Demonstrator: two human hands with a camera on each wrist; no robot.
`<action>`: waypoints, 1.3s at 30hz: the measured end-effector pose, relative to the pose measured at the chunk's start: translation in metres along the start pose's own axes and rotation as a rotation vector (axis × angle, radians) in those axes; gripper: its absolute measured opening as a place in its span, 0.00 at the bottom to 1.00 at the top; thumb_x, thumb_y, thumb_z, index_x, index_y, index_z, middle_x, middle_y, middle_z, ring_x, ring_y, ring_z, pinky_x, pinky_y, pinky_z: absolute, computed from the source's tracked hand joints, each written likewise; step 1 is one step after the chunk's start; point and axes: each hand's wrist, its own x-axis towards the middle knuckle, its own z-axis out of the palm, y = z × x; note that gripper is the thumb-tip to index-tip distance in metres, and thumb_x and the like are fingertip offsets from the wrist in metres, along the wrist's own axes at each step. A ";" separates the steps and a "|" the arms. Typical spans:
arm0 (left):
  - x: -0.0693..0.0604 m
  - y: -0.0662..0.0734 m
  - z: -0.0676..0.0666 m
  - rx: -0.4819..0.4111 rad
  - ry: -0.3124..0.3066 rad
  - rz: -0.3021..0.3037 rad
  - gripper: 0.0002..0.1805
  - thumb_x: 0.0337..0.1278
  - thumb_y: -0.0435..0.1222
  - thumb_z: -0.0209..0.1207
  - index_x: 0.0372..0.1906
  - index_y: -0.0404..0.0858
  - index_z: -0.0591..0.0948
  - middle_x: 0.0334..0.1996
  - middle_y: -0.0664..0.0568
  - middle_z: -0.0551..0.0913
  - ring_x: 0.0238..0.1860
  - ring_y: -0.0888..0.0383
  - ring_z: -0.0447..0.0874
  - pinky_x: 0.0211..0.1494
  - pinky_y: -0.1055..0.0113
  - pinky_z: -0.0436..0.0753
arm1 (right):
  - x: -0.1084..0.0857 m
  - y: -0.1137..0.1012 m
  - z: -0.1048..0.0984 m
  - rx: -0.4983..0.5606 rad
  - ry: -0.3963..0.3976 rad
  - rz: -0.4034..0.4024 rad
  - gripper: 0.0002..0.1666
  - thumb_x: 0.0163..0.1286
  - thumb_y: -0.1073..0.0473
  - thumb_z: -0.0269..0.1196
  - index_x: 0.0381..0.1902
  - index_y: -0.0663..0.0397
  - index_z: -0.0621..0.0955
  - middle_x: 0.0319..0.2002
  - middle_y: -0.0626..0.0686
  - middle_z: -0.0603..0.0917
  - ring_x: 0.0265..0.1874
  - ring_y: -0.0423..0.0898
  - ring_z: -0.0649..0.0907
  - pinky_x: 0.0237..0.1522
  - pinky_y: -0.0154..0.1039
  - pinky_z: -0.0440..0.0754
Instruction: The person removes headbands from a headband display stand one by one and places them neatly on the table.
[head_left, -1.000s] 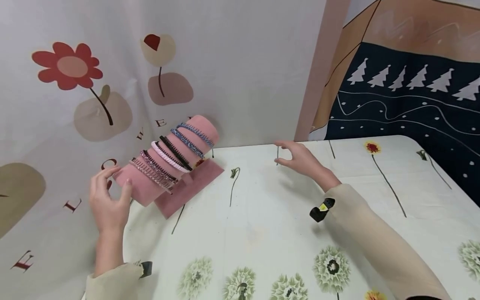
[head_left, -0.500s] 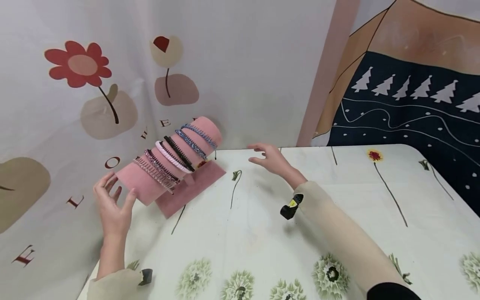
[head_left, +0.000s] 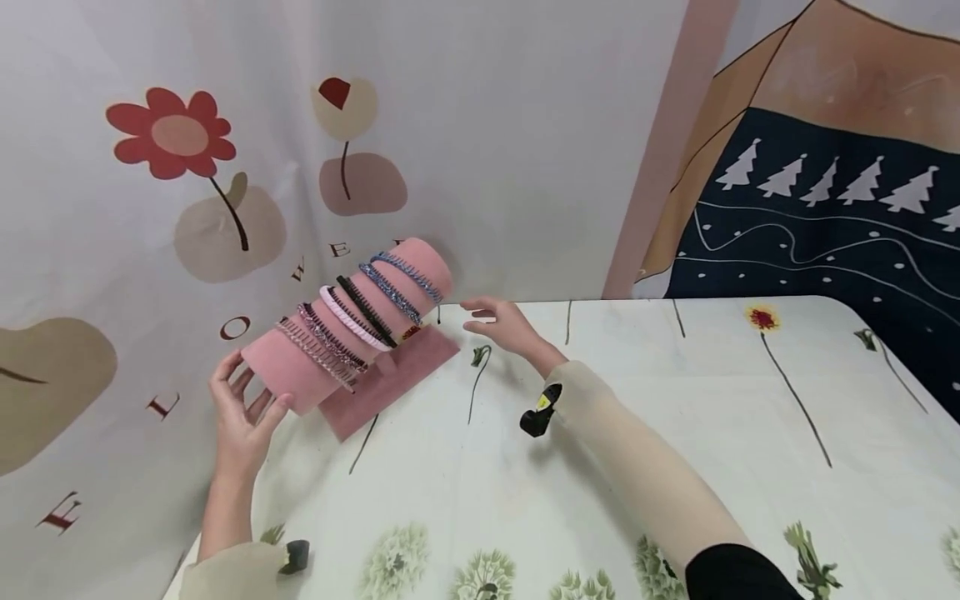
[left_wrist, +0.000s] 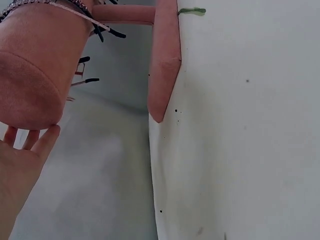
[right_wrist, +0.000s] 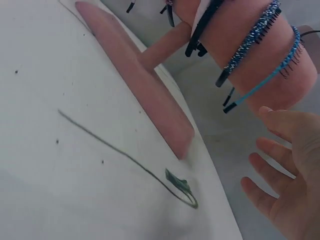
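A pink padded cylinder stands tilted on a flat pink base, its right end higher. Several toothed headbands circle it: two blue glittery ones at the right, then a black, a white and pinkish glittery ones. My left hand touches the cylinder's lower left end with fingertips and thumb; in the left wrist view three fingertips meet that end. My right hand is beside the upper right end, fingers extended. Near the blue headband, the right hand shows nothing clearly held.
A white flower-printed cloth covers the table. Behind it hangs a pale curtain with printed flowers and letters, close to the cylinder. A dark tree-patterned cloth hangs at the right.
My right hand has moved left, up to the cylinder's right end; the thin grey thing seen between its fingers earlier no longer shows. My left hand remains at the lower end.
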 end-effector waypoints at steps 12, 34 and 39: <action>0.001 -0.007 0.004 -0.049 -0.010 0.071 0.45 0.53 0.22 0.59 0.75 0.43 0.53 0.72 0.53 0.53 0.69 0.55 0.61 0.59 0.86 0.77 | 0.020 -0.003 0.026 0.136 -0.026 0.035 0.26 0.75 0.57 0.57 0.68 0.56 0.73 0.68 0.58 0.76 0.66 0.56 0.76 0.66 0.48 0.80; -0.001 -0.007 0.000 -0.016 -0.006 0.025 0.46 0.53 0.21 0.58 0.75 0.44 0.52 0.74 0.54 0.53 0.71 0.53 0.59 0.59 0.86 0.76 | 0.024 -0.006 0.040 0.184 0.035 0.031 0.14 0.75 0.59 0.58 0.51 0.58 0.84 0.56 0.55 0.84 0.57 0.51 0.83 0.60 0.43 0.84; 0.000 -0.006 -0.001 0.012 -0.012 0.019 0.46 0.54 0.23 0.59 0.76 0.45 0.52 0.73 0.54 0.53 0.70 0.53 0.60 0.59 0.87 0.76 | 0.026 -0.005 0.035 0.219 0.112 0.016 0.12 0.74 0.61 0.58 0.49 0.59 0.85 0.51 0.57 0.87 0.53 0.51 0.85 0.58 0.39 0.85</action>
